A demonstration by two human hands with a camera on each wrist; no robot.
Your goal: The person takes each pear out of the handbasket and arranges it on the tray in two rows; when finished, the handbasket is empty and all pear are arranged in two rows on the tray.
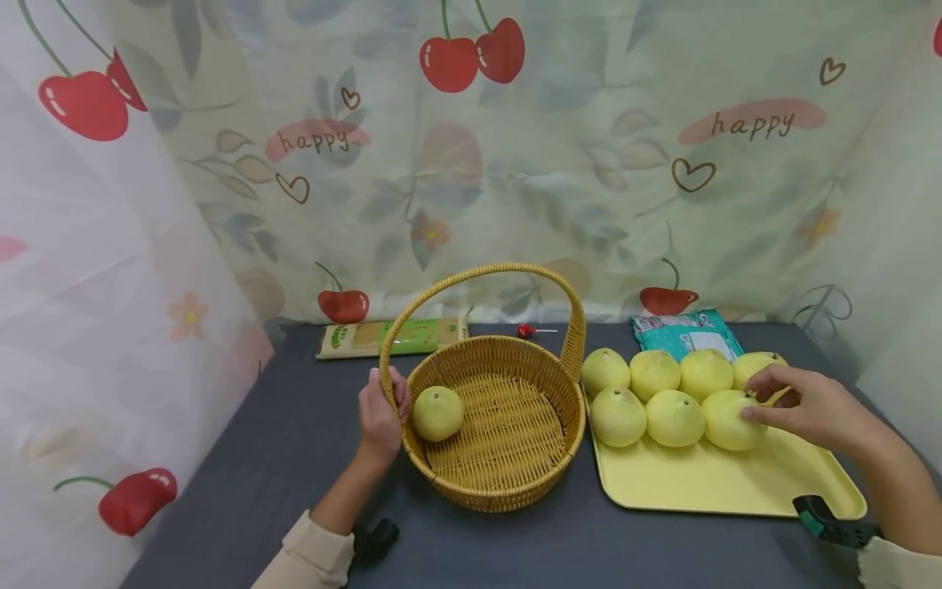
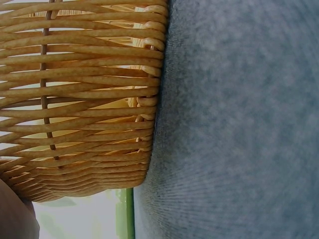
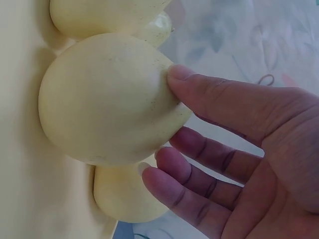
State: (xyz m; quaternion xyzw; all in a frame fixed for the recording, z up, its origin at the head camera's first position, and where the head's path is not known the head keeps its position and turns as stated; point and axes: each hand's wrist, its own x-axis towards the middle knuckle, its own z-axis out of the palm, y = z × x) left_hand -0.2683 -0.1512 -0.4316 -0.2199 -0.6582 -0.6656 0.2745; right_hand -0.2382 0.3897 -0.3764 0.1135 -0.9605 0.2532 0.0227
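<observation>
My left hand (image 1: 383, 413) grips the base of the handle of a round wicker basket (image 1: 495, 495). Inside, against the left wall, lies one pale yellow pear (image 1: 438, 413). The left wrist view shows the basket's woven side (image 2: 79, 94) close up. On the right, my right hand (image 1: 809, 401) pinches the stem end of the front-row pear (image 1: 728, 425) farthest right. In the right wrist view, the thumb is on one side of this pear (image 3: 109, 99) and the curled fingertips are at its other side. Several more pears (image 1: 675, 419) sit in two rows on a yellow tray (image 1: 692, 483).
Behind the basket lie a flat green and beige packet (image 1: 353, 339) and a red lollipop (image 1: 526, 330). A teal packet (image 1: 688, 331) is behind the tray. A printed curtain (image 1: 515, 204) encloses the dark grey table (image 1: 250, 474) at the back and sides.
</observation>
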